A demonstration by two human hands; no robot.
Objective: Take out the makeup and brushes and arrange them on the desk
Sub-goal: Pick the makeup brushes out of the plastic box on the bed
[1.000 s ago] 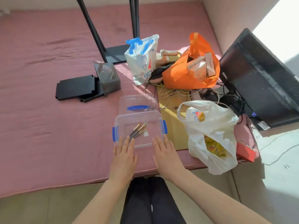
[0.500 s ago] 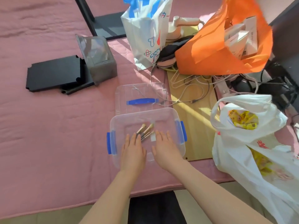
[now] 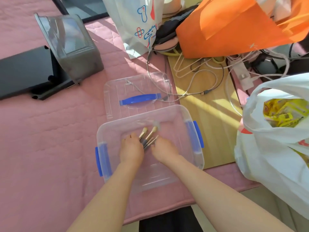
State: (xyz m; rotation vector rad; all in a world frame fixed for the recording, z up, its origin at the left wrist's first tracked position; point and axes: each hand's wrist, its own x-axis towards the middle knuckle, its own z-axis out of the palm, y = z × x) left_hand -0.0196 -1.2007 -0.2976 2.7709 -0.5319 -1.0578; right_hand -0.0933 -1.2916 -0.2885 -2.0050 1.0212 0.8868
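A clear plastic box with blue latches sits on the pink cover in front of me. Several makeup brushes with pale bristles and dark handles lie bunched on its floor. Both my hands are inside the box. My left hand curls its fingers over the handles from the left. My right hand curls onto them from the right. The handle ends are hidden between my hands. The box's clear lid with a blue handle lies flat just behind it.
A grey see-through container and a black flat case lie at the back left. A white printed bag, an orange bag, tangled cables with a power strip and a white plastic bag crowd the right.
My hands have moved forward from the box's near edge down into it, and their fingers have gone from flat to curled at the brushes. The view has come closer.
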